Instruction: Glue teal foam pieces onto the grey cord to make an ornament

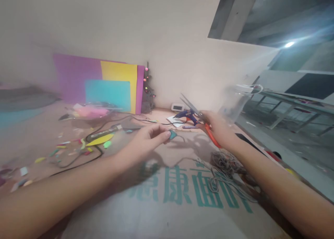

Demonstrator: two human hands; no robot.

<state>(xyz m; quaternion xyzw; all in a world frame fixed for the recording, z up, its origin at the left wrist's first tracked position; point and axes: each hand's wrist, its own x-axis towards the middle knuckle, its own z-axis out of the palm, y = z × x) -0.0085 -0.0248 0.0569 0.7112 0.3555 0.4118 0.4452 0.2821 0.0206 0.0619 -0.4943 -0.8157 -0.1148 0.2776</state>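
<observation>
My left hand (153,136) pinches a small teal piece (172,134) between thumb and fingertips. A short thin strand trails from the piece on its right side. Orange-handled scissors (213,136) are in my right hand (217,125), their blades parted and pointing up and to the left. Just behind the blades lies a blue glue gun (186,116). Below my right hand a tangled bundle of grey cord (227,166) rests on a cardboard sheet (146,218) printed with green characters.
Coloured scraps, a yellow leaf shape (100,140) and a black cable (78,166) lie at the left. Purple, yellow and teal sheets (107,96) lean on the wall. A small white clock-like device (177,107) stands behind, and a clear plastic container (236,101) at the right.
</observation>
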